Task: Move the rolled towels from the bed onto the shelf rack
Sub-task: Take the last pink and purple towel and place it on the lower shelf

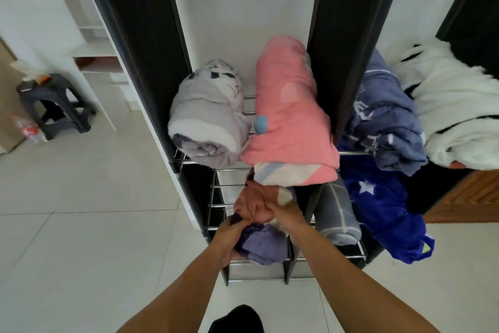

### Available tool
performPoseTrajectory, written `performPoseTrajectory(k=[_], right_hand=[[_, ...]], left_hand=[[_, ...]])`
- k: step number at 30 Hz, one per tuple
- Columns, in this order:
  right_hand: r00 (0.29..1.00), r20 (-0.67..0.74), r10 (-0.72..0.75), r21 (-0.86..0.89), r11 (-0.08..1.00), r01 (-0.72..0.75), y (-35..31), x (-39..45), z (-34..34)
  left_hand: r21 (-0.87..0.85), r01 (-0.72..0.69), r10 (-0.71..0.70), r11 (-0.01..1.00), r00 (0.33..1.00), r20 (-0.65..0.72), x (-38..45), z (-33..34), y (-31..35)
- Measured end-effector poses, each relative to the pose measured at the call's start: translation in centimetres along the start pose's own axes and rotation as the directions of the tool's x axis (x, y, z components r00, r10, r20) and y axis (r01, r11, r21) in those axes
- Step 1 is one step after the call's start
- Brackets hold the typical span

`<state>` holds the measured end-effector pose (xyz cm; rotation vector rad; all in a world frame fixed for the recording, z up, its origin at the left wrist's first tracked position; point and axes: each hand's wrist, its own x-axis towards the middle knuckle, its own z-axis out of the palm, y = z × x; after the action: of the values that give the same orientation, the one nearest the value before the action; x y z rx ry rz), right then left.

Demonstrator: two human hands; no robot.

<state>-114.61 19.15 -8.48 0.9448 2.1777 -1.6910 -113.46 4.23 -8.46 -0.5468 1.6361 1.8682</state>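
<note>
Gripping purple-and-pink towel (259, 227) on rack (270, 187) | left hand (229, 238), right hand (286, 214), fingers clenched | six rolls shelved

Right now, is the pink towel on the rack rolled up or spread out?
Rolled up: the pink towel lies as a thick roll on the rack, layers showing at its near end.

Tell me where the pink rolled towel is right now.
In the head view the pink rolled towel lies on the shelf rack, upper tier, left compartment, right of the lavender rolled towel.
</note>
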Motion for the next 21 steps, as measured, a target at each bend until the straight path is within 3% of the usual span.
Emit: performPoseTrajectory(k=[5,11,21], right_hand=[[0.995,-0.052,-0.085,-0.022,0.996,0.084,-2.1,1.7,-0.8],[0.997,-0.06,-0.04,-0.143,0.989,0.031,-0.1,2.2,-1.8],[0.994,-0.028,-0.101,-0.329,0.94,0.087,1.5,0.4,-3.0]], left_hand=[[-0.015,-0.142,0.142,0.99,0.985,0.093,3.2,1.3,-0.6],[0.072,-0.155,0.128,0.985,0.948,0.293,5.0,3.0,-1.2],[0.253,-0.215,0.161,0.943,0.963,0.217,10.6,2.8,-4.1]])
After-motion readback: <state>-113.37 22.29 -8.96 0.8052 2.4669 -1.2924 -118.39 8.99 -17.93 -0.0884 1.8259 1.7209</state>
